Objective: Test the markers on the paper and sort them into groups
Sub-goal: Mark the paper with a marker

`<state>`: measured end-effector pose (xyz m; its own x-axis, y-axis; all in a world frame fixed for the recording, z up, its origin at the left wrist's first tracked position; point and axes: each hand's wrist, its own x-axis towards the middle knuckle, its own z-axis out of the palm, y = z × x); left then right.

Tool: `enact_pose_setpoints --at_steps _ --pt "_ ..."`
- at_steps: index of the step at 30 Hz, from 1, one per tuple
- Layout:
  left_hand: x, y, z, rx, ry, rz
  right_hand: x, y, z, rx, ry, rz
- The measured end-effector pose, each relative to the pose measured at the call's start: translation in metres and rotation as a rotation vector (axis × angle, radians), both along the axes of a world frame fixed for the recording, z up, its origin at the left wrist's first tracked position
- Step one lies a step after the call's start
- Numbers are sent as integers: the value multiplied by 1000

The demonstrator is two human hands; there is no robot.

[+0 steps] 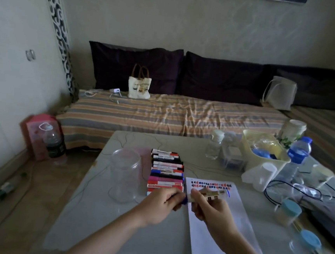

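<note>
Two hands at the top of the test paper
The right hand grips a marker over the scribbled paper; the left hand pinches its blue cap, beside the row of markers.

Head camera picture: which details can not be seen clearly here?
- Marker, head view: motion blur and the right hand hide its print.
- Blue cap: mostly covered by the left hand; whether on or off, unclear.
- Test marks on the paper: too small to read.
- Stacked markers: nearest ones hidden behind the left hand.
</note>
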<state>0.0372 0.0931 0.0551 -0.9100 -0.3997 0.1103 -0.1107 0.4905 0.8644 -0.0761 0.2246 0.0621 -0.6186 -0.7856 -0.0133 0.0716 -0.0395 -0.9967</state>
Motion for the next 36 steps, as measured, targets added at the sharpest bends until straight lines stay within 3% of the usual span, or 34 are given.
enact_pose_setpoints --at_steps 2,6,8,11,13,16,20,22,26,29,32,36 --pt "-8 -7 -8 34 1 -17 -6 -5 -11 -3 -34 -5" --pt "-19 -29 -25 206 121 126 -37 -10 -29 39 -328 61" --pt "-22 -41 -32 251 104 170 -63 -8 -35 153 -129 114" --pt "-31 -49 -41 112 37 84 -84 -14 -39 393 533 296" --pt "-40 -48 -46 108 26 93 -87 -24 -43 432 718 348" --pt "-55 -39 -50 397 128 208 -83 -31 -51 367 746 302" --pt "-66 -28 -51 944 306 224 -72 -31 -56 267 419 209" --pt "-70 -23 -49 1012 353 258 -63 -32 -58 233 406 115" --pt "-85 -10 -45 1034 361 454 -43 -31 -66 120 757 -171" --pt "-82 -36 -42 1114 418 651 -52 -16 -87 126 1040 -232" --pt "-67 -58 -53 939 368 660 -69 3 -95 346 817 -214" --pt "-65 -45 -89 315 58 402 -70 -7 -84 332 583 -124"
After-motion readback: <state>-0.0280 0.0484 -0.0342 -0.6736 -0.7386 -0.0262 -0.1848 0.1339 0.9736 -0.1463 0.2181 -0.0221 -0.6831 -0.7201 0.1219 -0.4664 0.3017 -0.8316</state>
